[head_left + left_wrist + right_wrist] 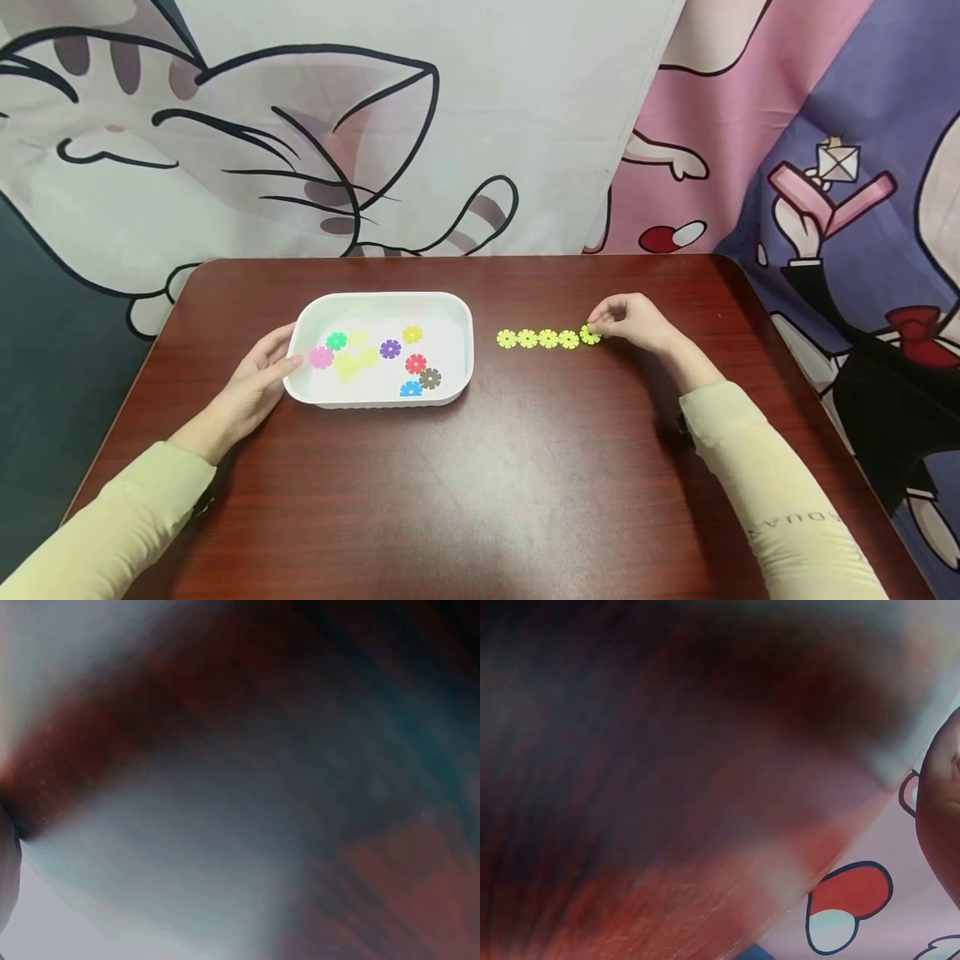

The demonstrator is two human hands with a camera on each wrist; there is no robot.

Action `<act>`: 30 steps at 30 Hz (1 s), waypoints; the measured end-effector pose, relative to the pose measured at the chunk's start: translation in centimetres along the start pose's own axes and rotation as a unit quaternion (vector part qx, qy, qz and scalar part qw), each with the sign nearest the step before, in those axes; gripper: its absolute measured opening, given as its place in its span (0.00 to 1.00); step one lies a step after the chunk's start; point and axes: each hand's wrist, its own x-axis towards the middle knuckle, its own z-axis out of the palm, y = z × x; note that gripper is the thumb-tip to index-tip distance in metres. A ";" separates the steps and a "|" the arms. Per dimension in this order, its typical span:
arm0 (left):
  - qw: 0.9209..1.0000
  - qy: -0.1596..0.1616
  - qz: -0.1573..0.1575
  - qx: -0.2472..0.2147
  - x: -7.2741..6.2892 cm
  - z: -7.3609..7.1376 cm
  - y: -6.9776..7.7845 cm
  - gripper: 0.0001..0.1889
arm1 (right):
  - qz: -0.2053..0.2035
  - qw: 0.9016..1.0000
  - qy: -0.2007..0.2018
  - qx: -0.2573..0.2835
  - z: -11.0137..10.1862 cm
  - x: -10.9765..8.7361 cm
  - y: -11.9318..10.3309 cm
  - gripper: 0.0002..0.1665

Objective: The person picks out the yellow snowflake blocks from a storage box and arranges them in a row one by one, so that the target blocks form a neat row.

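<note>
My left hand grips the left end of a white tray, its thumb over the rim. Inside lie flower-shaped plastic discs in several colours, among them a pink disc, a purple disc and a blue disc. To the tray's right, several yellow-green discs form a straight row on the table. Between thumb and fingertips, my right hand pinches another yellow-green disc at the row's right end, set slightly higher than the others. Both wrist views are mostly blurred, with only a bit of hand at the edge.
The brown wooden table has its far edge close behind the tray and the row. A cartoon-printed cloth hangs just beyond that edge and continues down the right side.
</note>
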 end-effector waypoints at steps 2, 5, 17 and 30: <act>1.000 0.000 0.000 0.001 0.1 0.0 0.1 0.24 | 0.001 1.000 -0.003 -0.006 0.0 0.0 0.2 0.08; 1.000 0.000 -0.001 0.003 0.1 0.0 0.2 0.24 | -0.001 1.000 -0.005 -0.017 0.1 0.0 0.5 0.08; 1.000 0.010 -0.011 0.011 0.0 -0.1 0.1 0.25 | -0.019 0.996 0.006 -0.085 0.5 0.3 0.7 0.07; 1.000 0.019 -0.022 0.011 0.0 -0.1 0.0 0.25 | -0.023 0.996 0.016 -0.089 0.8 0.5 1.0 0.07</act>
